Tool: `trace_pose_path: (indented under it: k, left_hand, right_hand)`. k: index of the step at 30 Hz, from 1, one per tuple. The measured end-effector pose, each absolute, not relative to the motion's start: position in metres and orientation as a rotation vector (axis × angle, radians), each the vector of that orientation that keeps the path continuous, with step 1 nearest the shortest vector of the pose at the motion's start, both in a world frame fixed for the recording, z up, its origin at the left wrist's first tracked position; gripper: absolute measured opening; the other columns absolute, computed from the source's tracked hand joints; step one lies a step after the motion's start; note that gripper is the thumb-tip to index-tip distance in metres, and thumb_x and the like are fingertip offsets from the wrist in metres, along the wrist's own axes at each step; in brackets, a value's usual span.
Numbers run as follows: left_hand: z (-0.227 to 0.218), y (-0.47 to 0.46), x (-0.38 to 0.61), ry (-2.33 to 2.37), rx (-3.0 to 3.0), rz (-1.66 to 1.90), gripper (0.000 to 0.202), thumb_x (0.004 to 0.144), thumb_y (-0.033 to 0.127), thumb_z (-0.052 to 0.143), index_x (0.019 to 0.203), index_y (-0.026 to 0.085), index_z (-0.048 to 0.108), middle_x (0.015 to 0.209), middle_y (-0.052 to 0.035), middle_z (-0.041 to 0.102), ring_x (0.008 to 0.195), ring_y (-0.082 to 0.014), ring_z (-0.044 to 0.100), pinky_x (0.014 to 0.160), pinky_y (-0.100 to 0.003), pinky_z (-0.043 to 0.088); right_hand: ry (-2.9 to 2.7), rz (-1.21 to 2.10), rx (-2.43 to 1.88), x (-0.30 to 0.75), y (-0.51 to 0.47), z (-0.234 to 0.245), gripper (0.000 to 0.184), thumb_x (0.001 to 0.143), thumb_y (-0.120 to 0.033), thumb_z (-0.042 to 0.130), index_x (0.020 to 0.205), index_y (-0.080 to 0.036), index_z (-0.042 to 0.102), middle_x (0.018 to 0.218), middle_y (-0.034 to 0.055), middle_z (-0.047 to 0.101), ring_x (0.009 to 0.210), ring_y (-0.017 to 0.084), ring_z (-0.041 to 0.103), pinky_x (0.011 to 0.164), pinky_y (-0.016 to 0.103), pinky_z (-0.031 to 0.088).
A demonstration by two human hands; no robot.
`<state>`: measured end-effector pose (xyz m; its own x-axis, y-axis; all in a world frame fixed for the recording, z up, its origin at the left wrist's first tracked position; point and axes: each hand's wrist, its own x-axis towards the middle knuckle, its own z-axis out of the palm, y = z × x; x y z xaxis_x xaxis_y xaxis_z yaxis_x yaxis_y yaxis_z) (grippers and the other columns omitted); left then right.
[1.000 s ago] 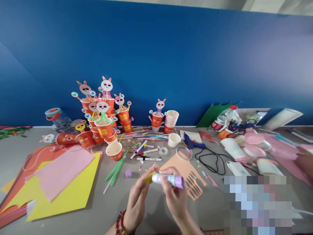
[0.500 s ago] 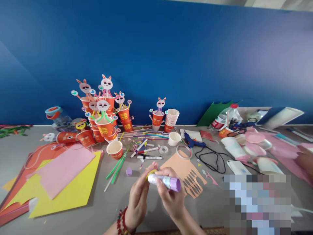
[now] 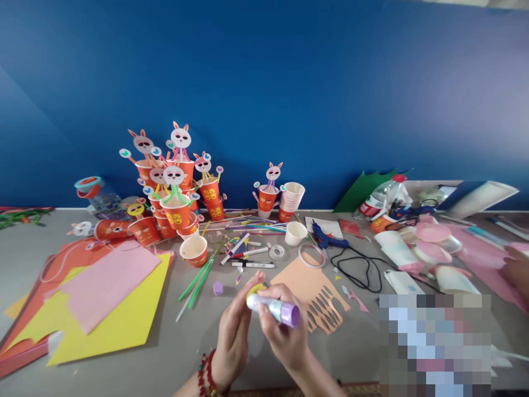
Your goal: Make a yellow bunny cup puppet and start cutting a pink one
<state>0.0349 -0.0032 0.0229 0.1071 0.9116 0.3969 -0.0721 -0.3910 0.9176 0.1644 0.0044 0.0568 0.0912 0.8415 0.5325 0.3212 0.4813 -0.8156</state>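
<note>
My right hand (image 3: 284, 333) is wrapped round a glue stick (image 3: 276, 309) with a purple base, tilted so its white end points left. That end meets a small yellow paper piece (image 3: 258, 288), which lies against the fingers of my left hand (image 3: 235, 331). Most of the paper piece is hidden behind the hands and the stick. A purple cap (image 3: 218, 288) stands on the table just left of my hands. Beyond them are markers (image 3: 253, 265) and a tape roll (image 3: 276, 252). Cut orange paper (image 3: 295, 278) lies to the right.
Orange paper cups with rabbit figures (image 3: 176, 215) stand at the back left. Yellow paper (image 3: 136, 325) and pink paper (image 3: 111, 286) lie on the left. A blue glue gun (image 3: 326, 237) with a black cord is right of centre. Another person's hand (image 3: 516, 273) shows at far right.
My right hand and the glue stick have shifted slightly left and tilted, the white end still against the yellow paper. My left hand stays almost in place.
</note>
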Motion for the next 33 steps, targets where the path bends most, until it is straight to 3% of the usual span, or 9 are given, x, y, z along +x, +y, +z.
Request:
trace_pose_path:
  k: [6, 17, 22, 33]
  left_hand:
    - [0.022, -0.003, 0.037, 0.863, 1.488, 1.408, 0.042, 0.103, 0.021, 0.040, 0.143, 0.025, 0.053, 0.150, -0.0090, 0.051, 0.141, -0.0248, 0.045, 0.117, -0.036, 0.038]
    - [0.022, -0.004, 0.038, 0.829, 1.463, 1.418, 0.042, 0.102, 0.023, 0.042, 0.143, 0.022, 0.053, 0.148, -0.0112, 0.053, 0.140, -0.0282, 0.047, 0.119, -0.043, 0.036]
    - [0.020, -0.004, 0.039, 0.785, 1.353, 1.408, 0.041, 0.104, 0.024, 0.039, 0.142, 0.024, 0.054, 0.151, -0.0082, 0.051, 0.143, -0.0256, 0.041, 0.119, -0.040, 0.036]
    - [0.012, -0.002, 0.034, 0.858, 1.213, 1.406, 0.041, 0.101, 0.032, 0.047, 0.139, 0.023, 0.057, 0.149, -0.0096, 0.053, 0.142, -0.0285, 0.044, 0.121, -0.044, 0.032]
  right_hand:
    - [-1.430, 0.572, -1.069, 0.165, 0.004, 0.054, 0.005, 0.086, -0.020, 0.060, 0.089, -0.019, 0.064, 0.071, 0.0028, 0.067, 0.057, 0.016, 0.064, 0.052, 0.024, 0.050]
    - [-1.413, 0.600, -1.063, 0.168, 0.006, 0.053, 0.005, 0.087, -0.022, 0.061, 0.088, -0.018, 0.063, 0.069, 0.0015, 0.065, 0.049, 0.013, 0.057, 0.046, 0.022, 0.046]
    - [-1.361, 0.581, -1.090, 0.171, 0.008, 0.051, 0.006, 0.088, -0.023, 0.059, 0.086, -0.018, 0.062, 0.063, -0.0007, 0.061, 0.046, 0.012, 0.053, 0.045, 0.021, 0.045]
    - [-1.323, 0.605, -1.131, 0.180, 0.007, 0.046, 0.009, 0.089, -0.027, 0.061, 0.087, -0.018, 0.063, 0.059, -0.0029, 0.057, 0.043, 0.011, 0.049, 0.043, 0.021, 0.040]
